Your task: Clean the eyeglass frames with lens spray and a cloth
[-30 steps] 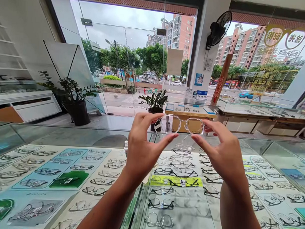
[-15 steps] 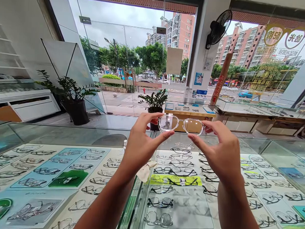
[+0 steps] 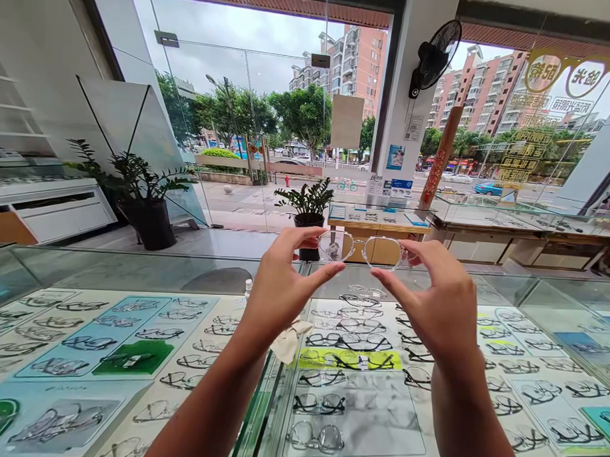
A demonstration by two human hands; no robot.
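A pair of clear-framed eyeglasses [image 3: 358, 243] is raised above the glass counter, its two round lenses side by side and nearly level. My left hand [image 3: 284, 278] pinches the left end of the frame between thumb and fingers. At the right end, my right hand [image 3: 435, 290] grips it the same way, thumb below the lens. Both temples are mostly hidden behind the frame and fingers. Under my left wrist a pale cloth [image 3: 287, 342] lies on the counter, beside a small white bottle [image 3: 248, 288].
Rows of eyeglasses fill the glass display case [image 3: 358, 427] below, some on a yellow-green strip [image 3: 348, 360]. Potted plants [image 3: 310, 201] stand beyond the counter by the glass door. A wooden display table [image 3: 380, 226] is at the back, and a black fan [image 3: 436, 56] hangs on the pillar.
The eyeglasses and both hands have shifted very slightly left in view, along with the whole scene. The grip of each hand looks the same.
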